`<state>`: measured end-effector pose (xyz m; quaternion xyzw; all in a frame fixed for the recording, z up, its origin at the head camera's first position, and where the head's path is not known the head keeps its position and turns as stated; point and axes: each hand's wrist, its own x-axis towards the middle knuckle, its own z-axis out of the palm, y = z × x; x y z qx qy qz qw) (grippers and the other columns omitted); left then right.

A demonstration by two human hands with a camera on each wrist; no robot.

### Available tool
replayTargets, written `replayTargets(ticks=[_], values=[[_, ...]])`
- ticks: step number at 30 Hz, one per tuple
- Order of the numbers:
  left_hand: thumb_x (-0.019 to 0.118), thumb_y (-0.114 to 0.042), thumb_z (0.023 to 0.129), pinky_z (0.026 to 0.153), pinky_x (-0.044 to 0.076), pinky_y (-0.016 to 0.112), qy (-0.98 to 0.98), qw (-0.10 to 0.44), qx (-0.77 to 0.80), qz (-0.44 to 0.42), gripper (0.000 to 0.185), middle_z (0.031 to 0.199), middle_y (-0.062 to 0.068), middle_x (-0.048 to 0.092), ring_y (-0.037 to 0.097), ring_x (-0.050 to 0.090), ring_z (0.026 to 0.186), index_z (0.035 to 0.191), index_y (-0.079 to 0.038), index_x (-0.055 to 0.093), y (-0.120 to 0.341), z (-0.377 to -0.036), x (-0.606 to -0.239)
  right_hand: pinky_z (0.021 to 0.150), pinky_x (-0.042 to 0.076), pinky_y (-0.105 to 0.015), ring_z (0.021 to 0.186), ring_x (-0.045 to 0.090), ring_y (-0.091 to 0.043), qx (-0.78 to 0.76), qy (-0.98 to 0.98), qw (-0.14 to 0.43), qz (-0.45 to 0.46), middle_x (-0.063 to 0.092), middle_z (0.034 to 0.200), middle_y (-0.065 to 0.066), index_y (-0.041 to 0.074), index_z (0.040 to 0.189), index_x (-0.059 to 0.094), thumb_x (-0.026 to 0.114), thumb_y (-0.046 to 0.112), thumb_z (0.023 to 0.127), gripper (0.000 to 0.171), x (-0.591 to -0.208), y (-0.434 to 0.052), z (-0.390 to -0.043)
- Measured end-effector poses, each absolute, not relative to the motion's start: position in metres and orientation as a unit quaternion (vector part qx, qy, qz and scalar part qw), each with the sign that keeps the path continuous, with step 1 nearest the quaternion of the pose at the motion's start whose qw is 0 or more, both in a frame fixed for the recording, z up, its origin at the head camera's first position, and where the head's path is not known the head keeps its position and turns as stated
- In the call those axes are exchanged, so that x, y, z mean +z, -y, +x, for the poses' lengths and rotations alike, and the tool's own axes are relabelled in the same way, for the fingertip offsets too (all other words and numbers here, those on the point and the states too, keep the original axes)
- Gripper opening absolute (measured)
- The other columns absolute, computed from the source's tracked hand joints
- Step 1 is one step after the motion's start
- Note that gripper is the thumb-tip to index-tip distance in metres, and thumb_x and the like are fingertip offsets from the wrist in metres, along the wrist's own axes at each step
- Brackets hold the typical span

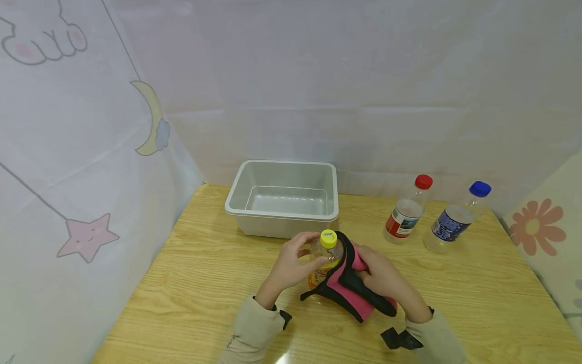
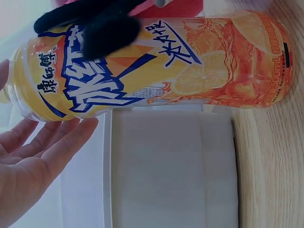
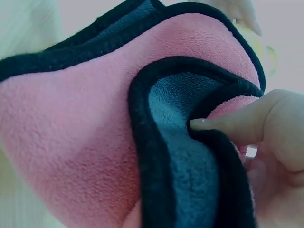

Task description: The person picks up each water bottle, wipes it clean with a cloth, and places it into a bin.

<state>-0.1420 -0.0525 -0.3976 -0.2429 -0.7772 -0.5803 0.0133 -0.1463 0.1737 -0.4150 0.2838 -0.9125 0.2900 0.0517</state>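
Observation:
An orange-drink bottle point(image 1: 324, 263) with a yellow cap point(image 1: 328, 238) stands upright on the wooden table point(image 1: 204, 283), just in front of the tub. My left hand point(image 1: 300, 253) holds it near the top, fingers round the neck and thumb on the label. The left wrist view shows its orange and yellow label point(image 2: 156, 66) with my fingers point(image 2: 52, 147) beside it. My right hand point(image 1: 377, 275) grips a pink cloth with black trim point(image 1: 347, 283) and presses it against the bottle's right side. In the right wrist view my thumb point(image 3: 247, 123) pinches a fold of the cloth point(image 3: 85, 142).
An empty grey plastic tub point(image 1: 284, 212) stands behind the bottle at the table's middle back. Two clear bottles stand at the back right, one with a red cap point(image 1: 406, 212) and one with a blue cap point(image 1: 454, 220). White sheets hang along the left side and the back.

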Motion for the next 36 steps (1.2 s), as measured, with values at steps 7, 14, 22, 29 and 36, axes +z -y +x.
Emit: replayTargets(ticks=[7, 14, 22, 29, 36], values=[[0.066, 0.000, 0.081, 0.086, 0.048, 0.044, 0.775, 0.013, -0.581, -0.249, 0.044, 0.114, 0.022, 0.052, 0.036, 0.051, 0.106, 0.120, 0.010, 0.049, 0.053, -0.135, -0.382, 0.063, 0.046, -0.032, 0.074, 0.053, -0.015, 0.288, 0.916, 0.030, 0.277, 0.059, 0.083, -0.004, -0.001, 0.106, 0.059, 0.062, -0.012, 0.068, 0.039, -0.429, -0.173, -0.150], [0.066, -0.001, 0.081, 0.087, 0.047, 0.046, 0.772, 0.009, -0.586, -0.245, 0.044, 0.116, 0.023, 0.052, 0.037, 0.050, 0.108, 0.120, 0.010, 0.049, 0.052, -0.135, -0.383, 0.055, 0.035, -0.025, 0.064, 0.042, -0.011, 0.263, 0.922, 0.010, 0.284, 0.050, 0.073, 0.001, 0.002, 0.104, 0.059, 0.059, -0.014, 0.065, 0.042, -0.443, -0.170, -0.153], [0.068, -0.005, 0.081, 0.088, 0.047, 0.042, 0.774, 0.006, -0.586, -0.239, 0.048, 0.120, 0.018, 0.051, 0.031, 0.049, 0.111, 0.124, 0.005, 0.048, 0.053, -0.148, -0.409, 0.050, 0.032, -0.025, 0.061, 0.039, -0.010, 0.281, 0.906, 0.026, 0.315, 0.048, 0.071, 0.000, 0.001, 0.108, 0.057, 0.057, -0.015, 0.061, 0.049, -0.454, -0.169, -0.153], [0.070, -0.017, 0.081, 0.087, 0.048, 0.031, 0.776, 0.011, -0.584, -0.238, 0.047, 0.120, 0.008, 0.051, 0.021, 0.050, 0.110, 0.123, -0.004, 0.053, 0.056, -0.152, -0.417, 0.055, 0.035, -0.025, 0.066, 0.043, -0.012, 0.269, 0.924, 0.006, 0.272, 0.054, 0.079, -0.002, -0.005, 0.119, 0.054, 0.058, -0.015, 0.065, 0.055, -0.447, -0.175, -0.151], [0.071, -0.020, 0.081, 0.086, 0.048, 0.028, 0.776, 0.008, -0.578, -0.251, 0.048, 0.119, 0.006, 0.051, 0.020, 0.051, 0.108, 0.123, -0.004, 0.053, 0.058, -0.155, -0.418, 0.071, 0.048, -0.038, 0.087, 0.056, -0.023, 0.256, 0.933, 0.011, 0.253, 0.060, 0.100, -0.012, -0.003, 0.127, 0.049, 0.060, -0.015, 0.070, 0.059, -0.433, -0.184, -0.146]])
